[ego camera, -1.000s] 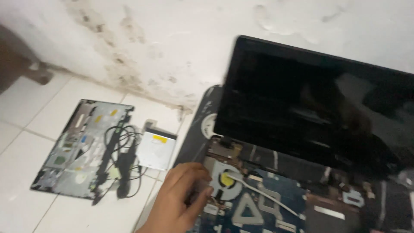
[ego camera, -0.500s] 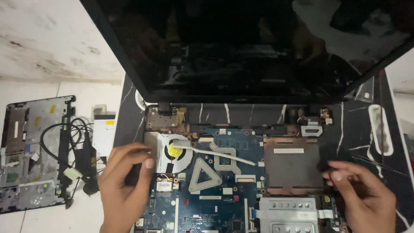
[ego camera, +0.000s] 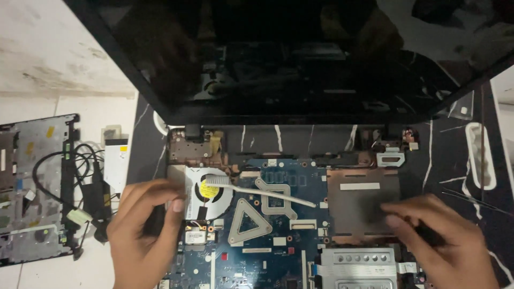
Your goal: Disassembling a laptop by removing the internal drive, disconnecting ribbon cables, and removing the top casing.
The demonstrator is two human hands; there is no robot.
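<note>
Opened laptop (ego camera: 289,214) lies centre, board exposed, lower edge cut off by the frame. Left hand (ego camera: 142,230) curls at the fan (ego camera: 211,192); right hand (ego camera: 444,241) rests by the dark plate (ego camera: 364,206). Grip of either: cannot tell, fingertips hidden. White toothbrush (ego camera: 262,191) lies across the board.

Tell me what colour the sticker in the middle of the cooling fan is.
Yellow. The round sticker sits at the fan's hub beside the left hand, seen clearly in the head view.
</note>
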